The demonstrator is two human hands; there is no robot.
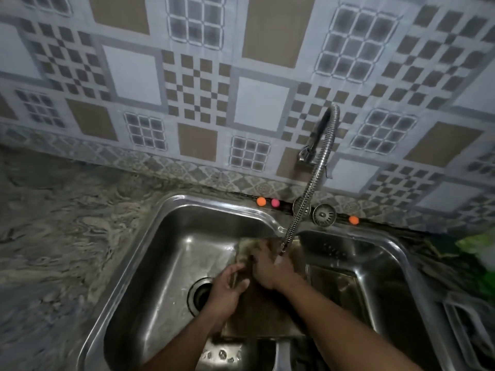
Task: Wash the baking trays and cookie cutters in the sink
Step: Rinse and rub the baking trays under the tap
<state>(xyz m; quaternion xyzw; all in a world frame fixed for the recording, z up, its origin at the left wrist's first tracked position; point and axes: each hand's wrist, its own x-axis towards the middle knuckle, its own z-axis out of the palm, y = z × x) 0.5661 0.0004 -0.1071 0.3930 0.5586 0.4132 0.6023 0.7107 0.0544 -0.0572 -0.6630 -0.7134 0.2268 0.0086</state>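
Brown baking tray (pixel 263 315) runs lengthwise toward wall (pixel 262 103), left hand (pixel 227 287) gripping.

A two-basin sink (pixel 166 207) is set into the table (pixel 53 223), which stretches off to its left. The tiled wall (pixel 134 76) stands behind both. A tap (pixel 308 153) sits on the wall behind the sink, and its hose (pixel 310 188) hangs down to the divider between the basins. A baking tray (pixel 257 311) lies tilted by that divider, mostly in the left basin (pixel 160 263), right of the drain (pixel 199 294). A second tray (pixel 334 285) lies in the right basin (pixel 375 258). Two strainer plugs (pixel 324 215) rest on the ledge behind the sink, with small balls (pixel 261 201) on either side of them.
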